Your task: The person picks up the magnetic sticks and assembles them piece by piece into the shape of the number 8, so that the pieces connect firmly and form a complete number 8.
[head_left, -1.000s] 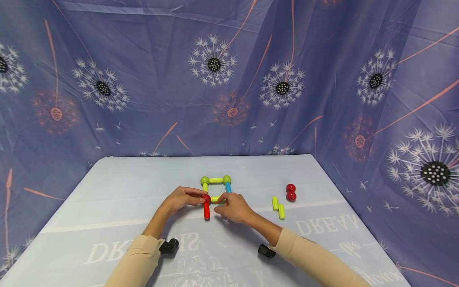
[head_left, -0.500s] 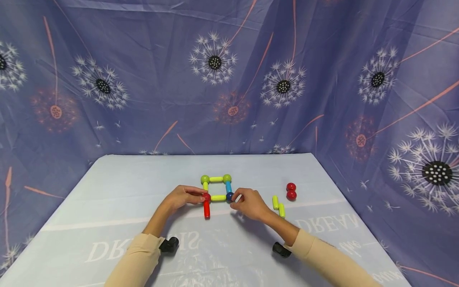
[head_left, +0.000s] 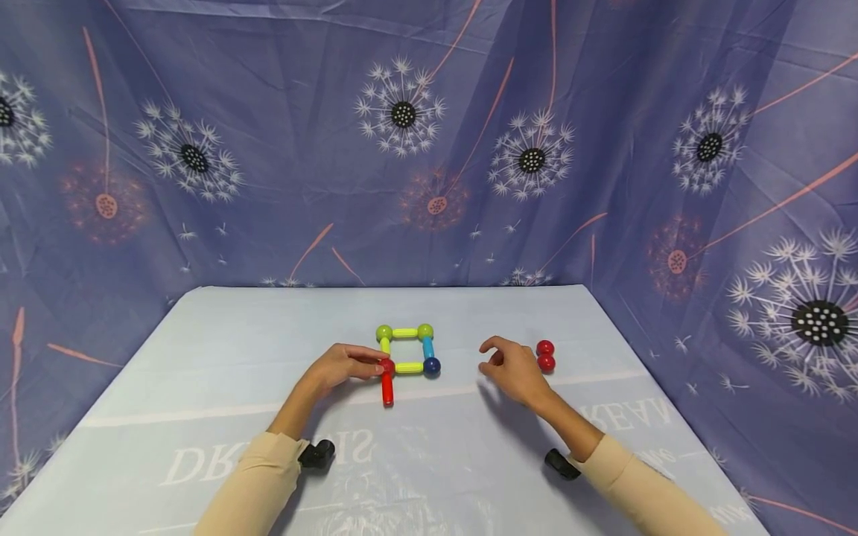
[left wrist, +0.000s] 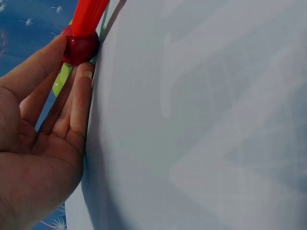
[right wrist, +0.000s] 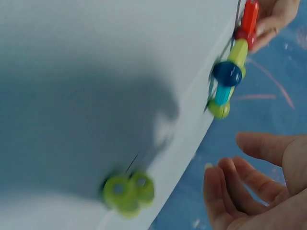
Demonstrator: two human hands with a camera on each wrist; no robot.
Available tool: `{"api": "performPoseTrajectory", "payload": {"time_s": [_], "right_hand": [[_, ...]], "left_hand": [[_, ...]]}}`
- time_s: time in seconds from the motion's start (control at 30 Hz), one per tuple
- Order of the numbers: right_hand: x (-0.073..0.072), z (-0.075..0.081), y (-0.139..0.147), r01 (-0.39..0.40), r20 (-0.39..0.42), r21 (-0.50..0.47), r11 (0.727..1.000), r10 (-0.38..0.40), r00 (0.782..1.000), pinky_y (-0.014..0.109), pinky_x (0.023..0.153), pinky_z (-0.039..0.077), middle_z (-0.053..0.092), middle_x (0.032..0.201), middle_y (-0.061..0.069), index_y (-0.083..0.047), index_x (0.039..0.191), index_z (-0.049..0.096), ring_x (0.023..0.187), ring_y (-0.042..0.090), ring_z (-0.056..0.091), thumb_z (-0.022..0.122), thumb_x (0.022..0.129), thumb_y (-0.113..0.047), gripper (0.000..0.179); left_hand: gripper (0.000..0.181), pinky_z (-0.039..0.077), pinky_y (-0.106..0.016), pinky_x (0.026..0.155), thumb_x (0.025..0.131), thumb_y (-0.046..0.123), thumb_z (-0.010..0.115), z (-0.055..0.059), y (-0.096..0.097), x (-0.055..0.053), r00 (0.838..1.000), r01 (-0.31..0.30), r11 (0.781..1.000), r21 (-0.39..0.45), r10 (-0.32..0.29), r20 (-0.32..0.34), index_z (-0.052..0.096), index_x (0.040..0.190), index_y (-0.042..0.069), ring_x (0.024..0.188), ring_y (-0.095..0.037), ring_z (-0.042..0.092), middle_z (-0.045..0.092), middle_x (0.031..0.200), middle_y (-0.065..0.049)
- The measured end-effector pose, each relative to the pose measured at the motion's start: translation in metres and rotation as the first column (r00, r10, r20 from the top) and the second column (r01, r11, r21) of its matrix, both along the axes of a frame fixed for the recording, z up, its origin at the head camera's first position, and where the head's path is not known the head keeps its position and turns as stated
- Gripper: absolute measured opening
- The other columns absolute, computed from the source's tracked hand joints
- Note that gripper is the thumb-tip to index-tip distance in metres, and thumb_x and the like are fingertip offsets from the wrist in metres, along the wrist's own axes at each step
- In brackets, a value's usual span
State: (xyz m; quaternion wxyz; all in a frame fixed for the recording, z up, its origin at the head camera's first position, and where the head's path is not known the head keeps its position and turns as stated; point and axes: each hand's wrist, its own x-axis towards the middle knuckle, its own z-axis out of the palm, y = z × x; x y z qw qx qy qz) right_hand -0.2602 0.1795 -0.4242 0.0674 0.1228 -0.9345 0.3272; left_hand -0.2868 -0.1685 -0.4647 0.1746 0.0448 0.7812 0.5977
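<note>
On the table lies a square of toy building rods and balls. Two green balls point(head_left: 384, 333) mark its far corners, a dark blue ball point(head_left: 432, 366) the near right and a red ball point(head_left: 388, 365) the near left. Yellow-green rods point(head_left: 409, 368) and a light blue rod point(head_left: 428, 348) join them, and a red rod point(head_left: 387, 389) sticks out toward the near side. My left hand point(head_left: 343, 369) pinches the red ball between thumb and fingertips. My right hand point(head_left: 516, 372), empty with fingers loosely bent, hovers near two loose yellow-green rods point(right wrist: 120, 190), hidden behind it in the head view.
Two loose red balls point(head_left: 546, 356) sit together just beyond my right hand. The table point(head_left: 268, 320) has a pale printed cloth, and a dandelion-patterned curtain point(head_left: 302, 149) hangs behind it and along the right side.
My right hand has let go of the dark blue ball at the square's near right corner and moved right toward the loose rods. My left hand has stayed on the red ball.
</note>
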Motion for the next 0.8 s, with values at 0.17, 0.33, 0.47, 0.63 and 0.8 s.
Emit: {"api": "performPoseTrajectory", "payload": {"time_s": [0.17,0.33,0.47,0.63,0.8], "right_hand": [[-0.004,0.003,0.024,0.057,-0.079,0.021,0.998,-0.055,0.995,0.041,0.074,0.052,0.073,0.088,0.009,-0.011,0.110,0.072,0.082,0.023,0.066,0.075,0.086,-0.010,0.025],[-0.008,0.003,0.044,0.097,-0.098,0.026,0.995,-0.094,0.991,0.047,0.079,0.048,0.071,0.099,0.019,-0.008,0.115,0.071,0.090,0.031,0.063,0.075,0.087,-0.010,0.028],[-0.010,0.002,0.056,0.126,-0.125,0.026,0.992,-0.122,0.985,0.046,0.079,0.046,0.068,0.097,0.020,-0.005,0.116,0.071,0.088,0.031,0.061,0.075,0.085,-0.008,0.031],[-0.011,0.000,0.070,0.172,-0.127,0.039,0.984,-0.166,0.978,0.047,0.079,0.045,0.068,0.094,0.020,-0.003,0.118,0.070,0.086,0.031,0.060,0.074,0.084,-0.009,0.034],[-0.011,-0.003,0.081,0.200,-0.118,0.049,0.979,-0.193,0.974,0.049,0.076,0.046,0.068,0.101,0.026,-0.002,0.119,0.069,0.090,0.035,0.059,0.074,0.084,-0.011,0.037]], "left_hand": [[0.036,0.055,-0.032,0.086,0.087,0.018,0.080,0.001,0.000,-0.002,1.000,0.006,1.000,0.000,-0.006,0.003,0.075,0.122,0.010,0.100,-0.014,0.068,0.076,0.115,-0.007],[0.038,0.055,-0.033,0.087,0.087,0.019,0.080,0.002,0.000,-0.001,1.000,0.003,1.000,-0.007,-0.003,0.004,0.074,0.123,0.009,0.100,-0.014,0.068,0.075,0.117,-0.008],[0.039,0.054,-0.033,0.087,0.087,0.019,0.080,0.001,-0.001,-0.001,1.000,0.012,1.000,-0.006,-0.011,0.004,0.074,0.124,0.009,0.101,-0.015,0.068,0.075,0.119,-0.009],[0.038,0.054,-0.033,0.087,0.086,0.019,0.081,0.000,0.001,-0.001,1.000,0.006,1.000,0.004,-0.006,0.009,0.075,0.123,0.010,0.101,-0.015,0.068,0.075,0.117,-0.008],[0.036,0.054,-0.033,0.087,0.087,0.018,0.080,0.000,0.000,-0.001,1.000,-0.003,1.000,0.004,0.003,0.014,0.075,0.122,0.011,0.100,-0.015,0.069,0.076,0.115,-0.006]]}}
